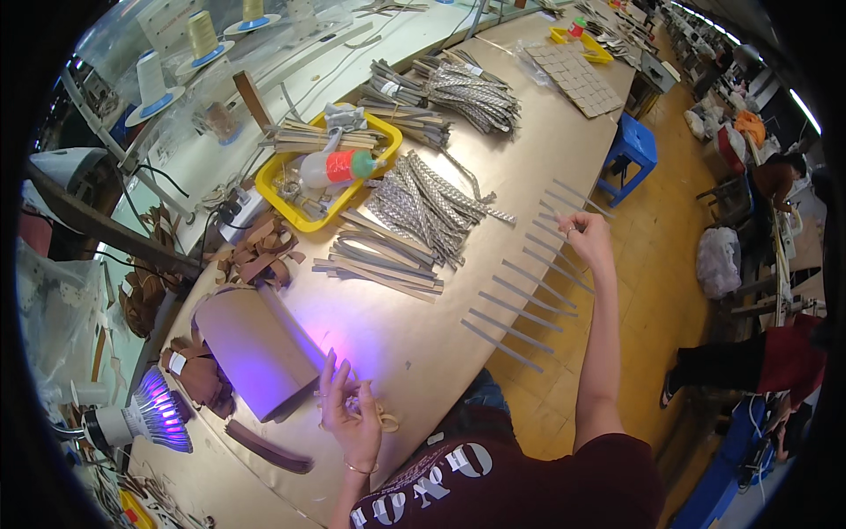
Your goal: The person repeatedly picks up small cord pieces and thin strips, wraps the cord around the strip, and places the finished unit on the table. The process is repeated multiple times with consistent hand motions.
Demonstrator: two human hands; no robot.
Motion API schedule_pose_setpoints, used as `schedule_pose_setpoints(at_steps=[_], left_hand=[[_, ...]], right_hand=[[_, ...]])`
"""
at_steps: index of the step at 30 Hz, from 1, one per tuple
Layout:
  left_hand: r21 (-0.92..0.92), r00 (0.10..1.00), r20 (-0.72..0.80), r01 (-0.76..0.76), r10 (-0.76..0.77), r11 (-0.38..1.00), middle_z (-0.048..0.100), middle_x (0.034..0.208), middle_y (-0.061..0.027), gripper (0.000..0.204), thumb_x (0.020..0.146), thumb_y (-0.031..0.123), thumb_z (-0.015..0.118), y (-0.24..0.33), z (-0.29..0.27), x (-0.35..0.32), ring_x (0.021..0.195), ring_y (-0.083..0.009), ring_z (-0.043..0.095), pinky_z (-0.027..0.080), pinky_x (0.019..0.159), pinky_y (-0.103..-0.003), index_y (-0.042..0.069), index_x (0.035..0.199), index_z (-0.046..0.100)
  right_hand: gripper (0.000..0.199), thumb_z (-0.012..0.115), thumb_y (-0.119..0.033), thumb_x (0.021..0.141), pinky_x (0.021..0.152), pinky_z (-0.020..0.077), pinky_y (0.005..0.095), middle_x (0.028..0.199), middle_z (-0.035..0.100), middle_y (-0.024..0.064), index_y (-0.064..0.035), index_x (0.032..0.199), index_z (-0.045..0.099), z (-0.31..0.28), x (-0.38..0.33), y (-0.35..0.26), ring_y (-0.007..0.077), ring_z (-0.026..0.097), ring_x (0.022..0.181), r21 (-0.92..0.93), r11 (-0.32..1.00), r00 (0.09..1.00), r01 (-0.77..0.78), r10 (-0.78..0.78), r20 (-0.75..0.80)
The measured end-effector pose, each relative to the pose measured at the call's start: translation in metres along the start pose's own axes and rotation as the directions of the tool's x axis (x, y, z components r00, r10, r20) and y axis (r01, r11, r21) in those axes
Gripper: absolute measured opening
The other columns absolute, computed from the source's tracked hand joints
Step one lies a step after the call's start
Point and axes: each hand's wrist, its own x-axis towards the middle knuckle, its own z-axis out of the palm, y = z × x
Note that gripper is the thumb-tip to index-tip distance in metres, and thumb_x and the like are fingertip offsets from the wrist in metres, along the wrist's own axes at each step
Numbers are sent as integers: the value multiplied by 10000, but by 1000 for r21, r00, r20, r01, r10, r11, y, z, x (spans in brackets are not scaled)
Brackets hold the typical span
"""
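My right hand (589, 238) reaches to the far right edge of the bench, thumb and fingertips pinched at a thin grey strip (553, 231). Several more such strips (522, 304) lie side by side there, jutting over the edge. Near my body, my left hand (352, 423) is raised with its fingers stretched up and apart. Pale beige curls (386, 421) show beside its palm; whether they are held or just stuck on I cannot make out. Left of that hand stands a curved brown panel (256, 348) under purple light, with a short dark brown strip bundle (267, 448) below.
A yellow basket (310, 222) contains a bottle with a green cap (339, 167). Braided silvery strips (432, 203) and flat strip bundles (379, 257) lie mid-bench. A purple-lit lamp (159, 413) stands at left. A blue stool (630, 150) is beyond the right edge; other people are farther right.
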Motion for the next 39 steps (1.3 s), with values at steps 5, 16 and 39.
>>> schedule_pose_setpoints(at_steps=[5,16,39], left_hand=[[57,991,51,121,-124,991,430,1491,-141,397,932,12,597,-4,-9,-12,935,-148,635,546,771,-271,28,1327,562],[102,995,97,-5,-5,995,476,1441,-176,363,889,11,636,-1,-6,-7,879,-152,633,557,742,-276,10,1251,606],[321,933,350,-198,78,926,709,1093,-82,236,848,125,719,17,-14,-9,882,-244,689,535,756,-350,94,1081,698]], right_hand=[[389,714,-453,838,715,514,398,714,694,95,-77,744,748,28,39,33,264,680,734,-39,994,994,-101,102,29],[571,730,-633,750,758,539,420,900,736,148,-65,805,744,20,39,-24,313,702,897,-509,842,975,-178,221,24],[317,733,-358,849,768,513,426,1001,654,101,-79,993,692,156,-71,-198,291,666,877,-178,773,784,609,-552,282]])
